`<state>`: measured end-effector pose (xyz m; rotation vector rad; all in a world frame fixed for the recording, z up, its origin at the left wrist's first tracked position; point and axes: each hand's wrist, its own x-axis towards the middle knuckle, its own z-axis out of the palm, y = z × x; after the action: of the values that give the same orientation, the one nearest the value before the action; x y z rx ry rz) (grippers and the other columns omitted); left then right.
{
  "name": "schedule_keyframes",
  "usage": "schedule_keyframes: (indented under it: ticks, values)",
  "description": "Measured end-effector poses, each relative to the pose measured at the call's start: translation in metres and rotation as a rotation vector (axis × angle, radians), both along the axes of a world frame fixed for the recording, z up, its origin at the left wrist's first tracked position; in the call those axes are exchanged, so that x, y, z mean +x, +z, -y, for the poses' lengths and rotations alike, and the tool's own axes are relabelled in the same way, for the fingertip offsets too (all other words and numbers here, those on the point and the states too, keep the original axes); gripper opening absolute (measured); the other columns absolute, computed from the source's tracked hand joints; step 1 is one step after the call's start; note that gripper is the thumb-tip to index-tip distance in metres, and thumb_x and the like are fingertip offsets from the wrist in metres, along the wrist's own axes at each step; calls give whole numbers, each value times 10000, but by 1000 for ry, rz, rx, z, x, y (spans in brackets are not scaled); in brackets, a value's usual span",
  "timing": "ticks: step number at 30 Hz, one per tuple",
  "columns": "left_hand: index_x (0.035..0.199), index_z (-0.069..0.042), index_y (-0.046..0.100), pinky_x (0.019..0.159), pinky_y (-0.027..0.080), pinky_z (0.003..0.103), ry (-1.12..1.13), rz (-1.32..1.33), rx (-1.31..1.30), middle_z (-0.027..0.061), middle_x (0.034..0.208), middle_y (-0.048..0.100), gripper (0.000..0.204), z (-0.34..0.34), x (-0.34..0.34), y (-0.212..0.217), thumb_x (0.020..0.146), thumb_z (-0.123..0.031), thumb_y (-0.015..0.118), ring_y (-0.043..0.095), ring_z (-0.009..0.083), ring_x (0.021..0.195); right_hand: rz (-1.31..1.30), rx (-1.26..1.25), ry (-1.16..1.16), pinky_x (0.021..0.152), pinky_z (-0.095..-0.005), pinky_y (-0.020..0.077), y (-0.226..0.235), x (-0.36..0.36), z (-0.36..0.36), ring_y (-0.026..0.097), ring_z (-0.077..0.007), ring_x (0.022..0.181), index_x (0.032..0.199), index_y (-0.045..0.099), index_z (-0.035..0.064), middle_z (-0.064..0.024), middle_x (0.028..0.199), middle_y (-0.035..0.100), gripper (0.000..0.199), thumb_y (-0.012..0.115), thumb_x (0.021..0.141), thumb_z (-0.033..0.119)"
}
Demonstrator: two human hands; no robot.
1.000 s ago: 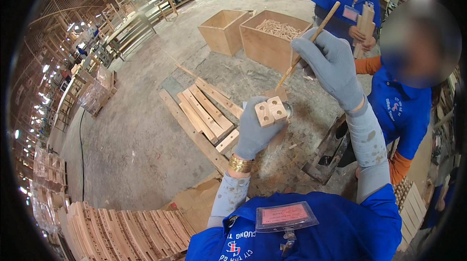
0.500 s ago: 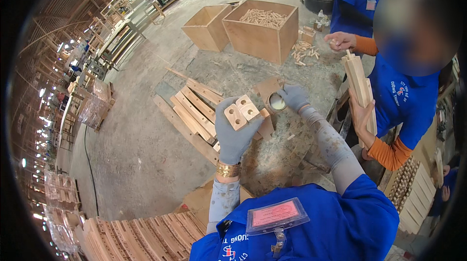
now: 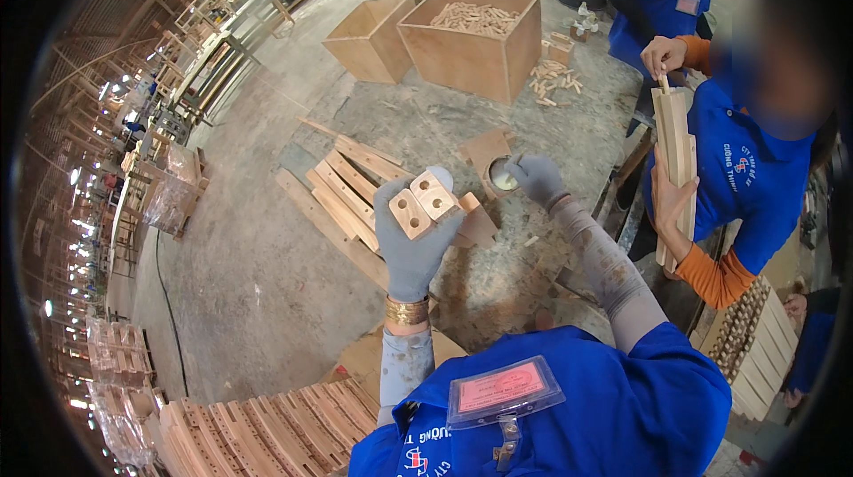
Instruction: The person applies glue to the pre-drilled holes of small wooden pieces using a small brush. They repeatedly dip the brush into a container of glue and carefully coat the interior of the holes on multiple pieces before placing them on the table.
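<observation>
My left hand (image 3: 410, 250), in a grey glove, is closed around two pale wooden pieces (image 3: 435, 194) held side by side. Their end faces point up toward me, with round holes in them. Over to the right, my gloved right hand (image 3: 538, 178) has its fingers curled at the rim of a small round cup (image 3: 504, 177) with whitish liquid inside. What those fingers pinch is hidden. The cup stands by a brown piece of board (image 3: 484, 150) on the stained grey surface.
Long wooden strips (image 3: 342, 193) lie beyond my left hand. Two wooden boxes (image 3: 471, 55) stand farther off, one full of dowels; loose dowels (image 3: 555, 79) lie beside it. At right, a co-worker (image 3: 755, 175) holds wooden pieces (image 3: 675, 166). Slotted wooden parts (image 3: 267, 428) fill the lower left.
My left hand has shifted slightly left with the two wooden pieces. My right hand stays by the cup. The co-worker's upper hand has come onto a dowel atop their wooden pieces.
</observation>
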<state>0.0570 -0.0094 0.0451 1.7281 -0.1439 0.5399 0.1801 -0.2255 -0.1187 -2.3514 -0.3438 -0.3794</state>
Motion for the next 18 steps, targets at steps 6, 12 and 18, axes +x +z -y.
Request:
schedule_keyframes:
  ticks: [6, 12, 18]
  values:
    - [1110, -51, 430, 783, 501, 280, 9, 39, 90, 65, 1017, 543, 606, -1, 1, -5, 600, -52, 759, 559, 153, 924, -203, 718, -169, 519, -346, 425, -29, -17, 3, 564, -247, 547, 763, 592, 32, -94, 712, 619, 235, 537, 847, 244]
    - [1108, -50, 428, 783, 504, 283, -21, 26, 10, 69, 1017, 545, 598, -1, 0, -2, 605, -45, 752, 562, 156, 922, -556, 1577, -233, 440, -249, 399, -21, -26, 9, 479, -114, 500, 763, 544, 60, -3, 605, 497, 194, 528, 885, 210]
    - [1045, -33, 463, 731, 487, 278, -87, -17, 74, 71, 977, 534, 577, 3, 0, 3, 606, -158, 814, 550, 144, 863, -459, 1721, -165, 441, -247, 402, 12, 1, 23, 469, -111, 505, 773, 526, 84, -5, 614, 485, 194, 544, 877, 247]
